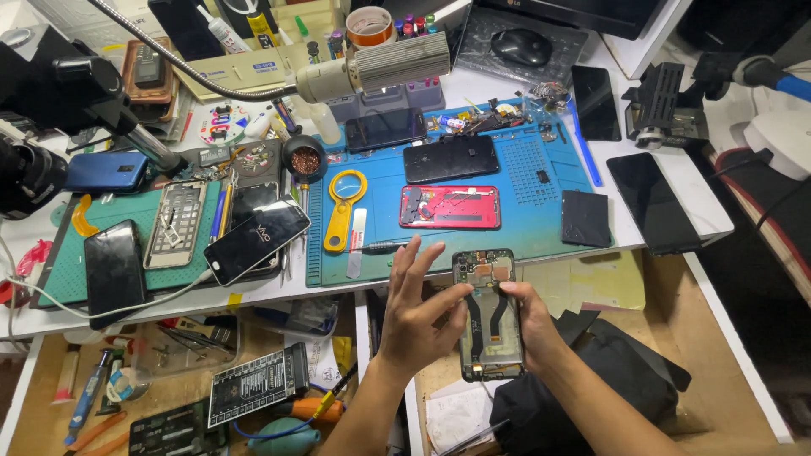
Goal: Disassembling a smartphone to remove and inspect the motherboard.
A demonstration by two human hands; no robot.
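Below the bench, hands (460,317) cradling opened phone (490,314)

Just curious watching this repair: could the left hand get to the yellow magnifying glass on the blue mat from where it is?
Probably yes. The left hand is open and holds nothing, and the yellow magnifying glass lies uncovered just beyond it on the blue mat.

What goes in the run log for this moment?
right hand: holds opened phone | left hand: open, beside it | below blue mat
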